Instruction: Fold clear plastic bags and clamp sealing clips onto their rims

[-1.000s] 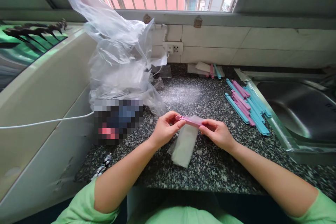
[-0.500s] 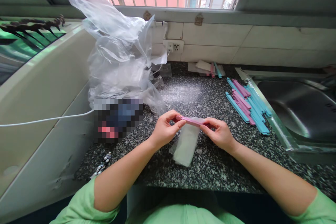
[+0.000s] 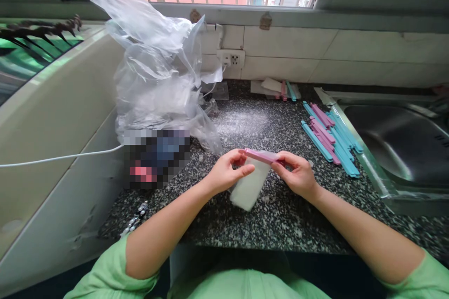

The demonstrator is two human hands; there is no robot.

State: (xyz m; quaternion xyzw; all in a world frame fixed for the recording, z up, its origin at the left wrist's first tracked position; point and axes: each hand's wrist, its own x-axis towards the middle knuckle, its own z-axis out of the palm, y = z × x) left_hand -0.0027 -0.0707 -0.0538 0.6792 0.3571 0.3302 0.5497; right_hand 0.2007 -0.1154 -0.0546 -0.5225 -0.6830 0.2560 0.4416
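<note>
A small clear plastic bag [image 3: 249, 186] hangs over the speckled counter [image 3: 280, 224], with a pink sealing clip [image 3: 258, 154] across its top edge. My left hand [image 3: 226, 171] pinches the bag's upper left corner just under the clip's left end. My right hand [image 3: 298, 174] is closed on the clip's right end. The bag's lower end rests near the counter.
A pile of blue and pink clips [image 3: 329, 135] lies right of my hands beside a steel sink [image 3: 400, 149]. A big crumpled clear bag [image 3: 157, 74] stands at the left. More bags and clips [image 3: 277, 88] lie by the tiled wall below a socket [image 3: 230, 60].
Both hands have lifted the clip and bag slightly. My left fingers have slid from the clip's end down onto the bag's corner.
</note>
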